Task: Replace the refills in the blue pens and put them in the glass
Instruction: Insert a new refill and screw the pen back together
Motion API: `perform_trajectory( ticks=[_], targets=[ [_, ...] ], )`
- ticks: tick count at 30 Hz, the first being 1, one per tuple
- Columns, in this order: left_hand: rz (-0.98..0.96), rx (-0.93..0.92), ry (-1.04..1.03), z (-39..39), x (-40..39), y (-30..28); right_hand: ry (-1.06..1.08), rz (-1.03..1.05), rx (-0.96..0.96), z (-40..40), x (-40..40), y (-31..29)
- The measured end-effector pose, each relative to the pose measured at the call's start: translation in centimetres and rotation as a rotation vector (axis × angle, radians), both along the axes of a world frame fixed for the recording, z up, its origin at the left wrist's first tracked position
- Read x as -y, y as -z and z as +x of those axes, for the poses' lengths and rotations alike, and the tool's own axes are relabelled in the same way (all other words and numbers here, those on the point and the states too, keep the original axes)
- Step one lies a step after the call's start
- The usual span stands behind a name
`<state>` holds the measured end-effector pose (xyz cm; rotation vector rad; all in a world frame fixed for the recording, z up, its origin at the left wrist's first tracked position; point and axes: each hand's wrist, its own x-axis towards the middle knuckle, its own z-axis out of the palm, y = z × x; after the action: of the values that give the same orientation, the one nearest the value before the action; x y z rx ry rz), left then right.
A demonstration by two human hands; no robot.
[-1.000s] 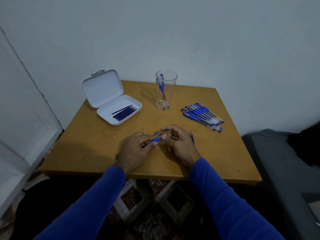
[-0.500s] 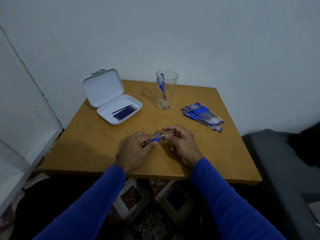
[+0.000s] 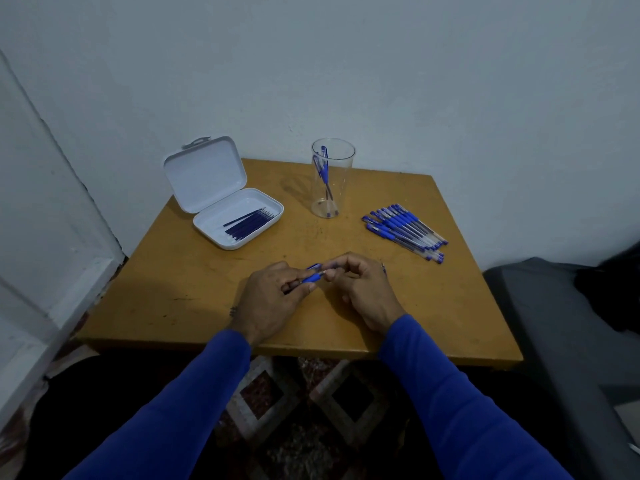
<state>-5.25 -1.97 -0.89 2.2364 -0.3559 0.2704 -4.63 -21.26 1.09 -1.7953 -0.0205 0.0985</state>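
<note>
- Hands: left hand [image 3: 273, 299] grips the blue pen [image 3: 310, 278] by its barrel, fingers curled round it; right hand [image 3: 360, 289] pinches the pen's tip end between thumb and fingertips.
- Change from the earlier frames: both hands remain over the near middle of the surface [image 3: 450, 306], nearly unmoved; the pen's angle is much as before.
- Glass [image 3: 331, 181]: upright at the far middle, one blue pen leaning inside, unchanged.
- Loose pens [image 3: 405, 232]: bunched right of the glass, unchanged.
- Open white case [image 3: 239, 216]: far left, dark refills [image 3: 250, 223] lying in its tray.
</note>
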Motion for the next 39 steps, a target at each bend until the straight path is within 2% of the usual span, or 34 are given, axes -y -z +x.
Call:
perform_trajectory(
  ticks=[4, 9, 32, 37, 38, 39],
  targets=[
    [-0.004, 0.01, -0.001, 0.0, -0.1, 0.0, 0.042, -0.063, -0.021, 0.0, -0.6, -0.2],
    [-0.008, 0.007, 0.005, -0.1, 0.0, 0.0, -0.007, 0.011, 0.0, 0.0, -0.2, -0.3],
    [0.015, 0.031, -0.015, -0.1, 0.0, -0.1, 0.017, -0.022, -0.134, 0.4, -0.9, -1.2],
    [-0.073, 0.035, -0.062, 0.1, -0.4, -0.3, 0.083, 0.05, -0.126, 0.8, -1.1, -1.6],
    [-0.088, 0.045, -0.069, 0.2, -0.7, -0.3, 0.108, -0.028, -0.099, 1.2, -1.2, -1.4],
    [-0.095, 0.057, -0.074, 0.3, -1.0, -0.4, 0.108, -0.192, -0.05, 1.6, -1.2, -1.3]
  ],
)
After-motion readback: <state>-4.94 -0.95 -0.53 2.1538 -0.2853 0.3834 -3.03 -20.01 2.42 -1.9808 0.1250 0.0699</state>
